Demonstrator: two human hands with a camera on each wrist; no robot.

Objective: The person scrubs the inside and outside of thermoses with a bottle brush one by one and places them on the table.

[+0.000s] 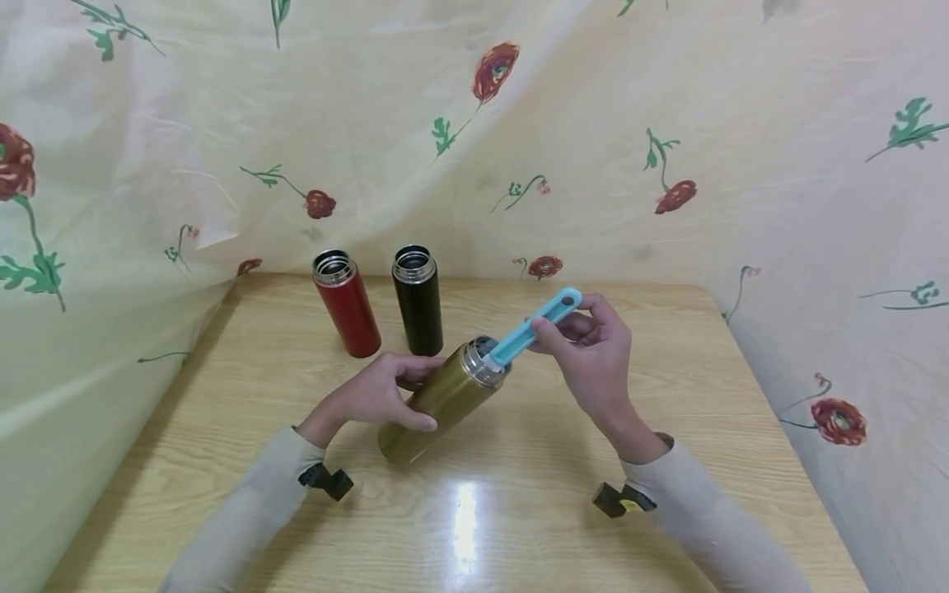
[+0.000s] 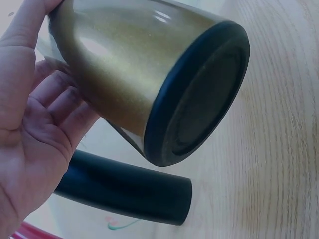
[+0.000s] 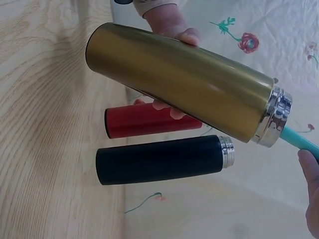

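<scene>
My left hand grips a gold thermos flask round its body and holds it tilted, its bare steel mouth pointing up and to the right. In the left wrist view the flask's dark base faces the camera. A light blue plastic handle with a hole near its end is pinched between the thumb and fingers of my right hand. Its lower end goes into the flask's mouth. Whatever is on that end is hidden inside the flask.
Behind the gold flask stand a red flask and a black flask, both upright with uncovered mouths. They are on a wooden table. A flowered cloth hangs at the back and along both sides.
</scene>
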